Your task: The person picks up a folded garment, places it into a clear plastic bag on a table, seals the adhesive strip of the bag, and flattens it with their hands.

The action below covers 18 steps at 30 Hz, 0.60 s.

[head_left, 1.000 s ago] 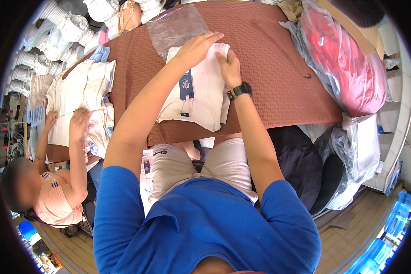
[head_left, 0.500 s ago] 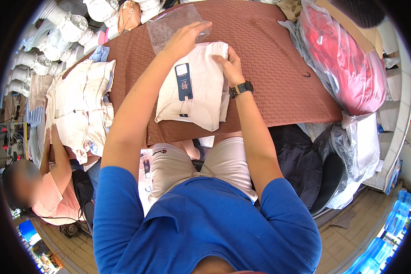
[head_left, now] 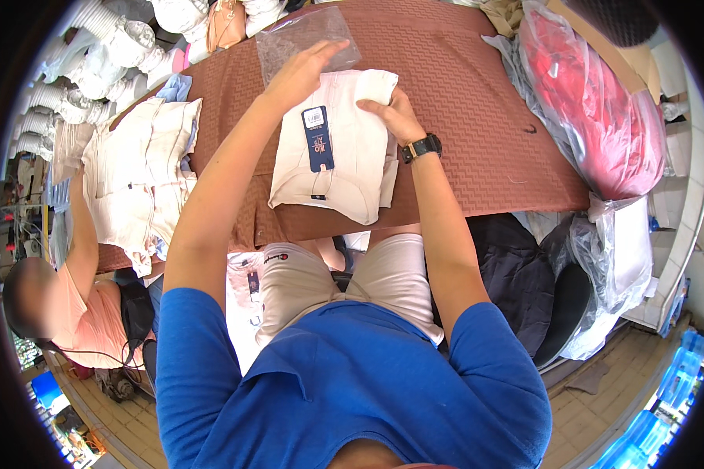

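Folded cream garment (head_left: 360, 156) with navy hang tag (head_left: 318, 141), flat on brown-covered bench (head_left: 485, 148), neckline toward near edge; right edge pinched, thumb uppermost, by right grip (head_left: 400, 117), left grip (head_left: 301, 72) spread at far left corner, over or on clear plastic bag (head_left: 293, 37), contact unclear. Farther out, cream garment pile (head_left: 133, 168) at left and plastic-wrapped red bundle (head_left: 587, 102) at right. Likely faults: layers skewing from uneven pull on right edge, bag creasing or sliding if brushed in passing.
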Motion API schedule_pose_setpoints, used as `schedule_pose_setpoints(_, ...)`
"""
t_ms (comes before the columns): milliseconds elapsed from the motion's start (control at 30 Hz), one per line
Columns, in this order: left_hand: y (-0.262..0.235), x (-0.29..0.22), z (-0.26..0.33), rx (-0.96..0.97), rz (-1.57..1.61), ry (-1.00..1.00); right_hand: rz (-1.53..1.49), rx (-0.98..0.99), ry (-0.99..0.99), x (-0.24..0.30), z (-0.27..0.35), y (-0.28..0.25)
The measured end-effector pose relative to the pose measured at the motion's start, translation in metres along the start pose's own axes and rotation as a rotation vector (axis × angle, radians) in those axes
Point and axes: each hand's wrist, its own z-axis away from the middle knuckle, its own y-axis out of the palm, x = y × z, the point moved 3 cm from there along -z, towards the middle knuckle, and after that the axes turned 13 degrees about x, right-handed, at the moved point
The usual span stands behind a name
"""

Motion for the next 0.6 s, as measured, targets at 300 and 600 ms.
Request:
schedule_pose_setpoints(300,-0.025,0.013,0.017,-0.133,0.057,-0.109,-0.092,-0.024,0.125,-0.008,0.017,-0.007)
schedule_pose_setpoints(600,-0.043,0.036,0.027,-0.180,0.066,-0.222,-0.231,0.009,0.041,-0.019,0.025,-0.009)
